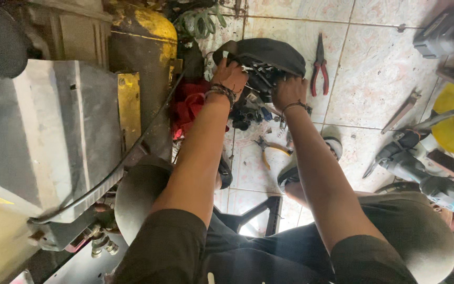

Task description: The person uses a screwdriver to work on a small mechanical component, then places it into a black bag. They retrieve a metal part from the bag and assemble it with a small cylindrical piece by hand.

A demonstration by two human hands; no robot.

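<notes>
On floor tiles (379, 58), black bag (269, 52), hands (230, 75) inside

A repair workshop: red-handled pliers (319, 66), a power tool (419, 168) and a yellow tank (145, 31) crowd the tiled floor (374, 68)

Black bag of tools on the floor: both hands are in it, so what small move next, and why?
Probably spread the black bag wider with the left hand before digging further. The right hand is at the opening among jumbled parts, the flap folds over the top, and loose sockets already lie spilled on the tiled floor beside it.
</notes>
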